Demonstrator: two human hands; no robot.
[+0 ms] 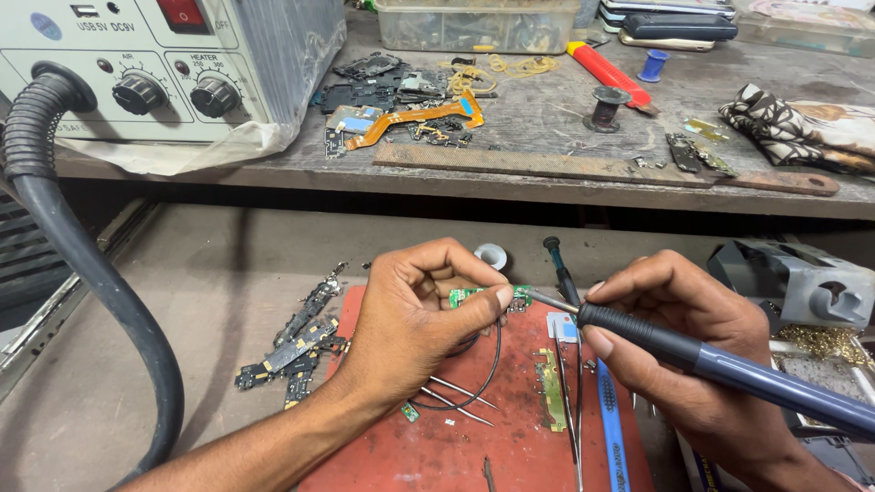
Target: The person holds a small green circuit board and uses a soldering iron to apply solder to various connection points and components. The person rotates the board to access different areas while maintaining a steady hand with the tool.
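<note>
Left hand [410, 314] pinches small green circuit board [483, 297] steady at red mat [437, 446] top edge; right hand [679, 351] grips soldering iron [693, 351] pen-style, tip at board.

place: electronics repair workshop | signs: hot-air station [164, 68] – loose circuit boards [292, 351] – worn bench [547, 118]

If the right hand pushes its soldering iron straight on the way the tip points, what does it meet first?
Most likely the small green circuit board pinched by the left hand; the right hand's soldering iron tip already looks almost on it, though depth is unclear.
</note>
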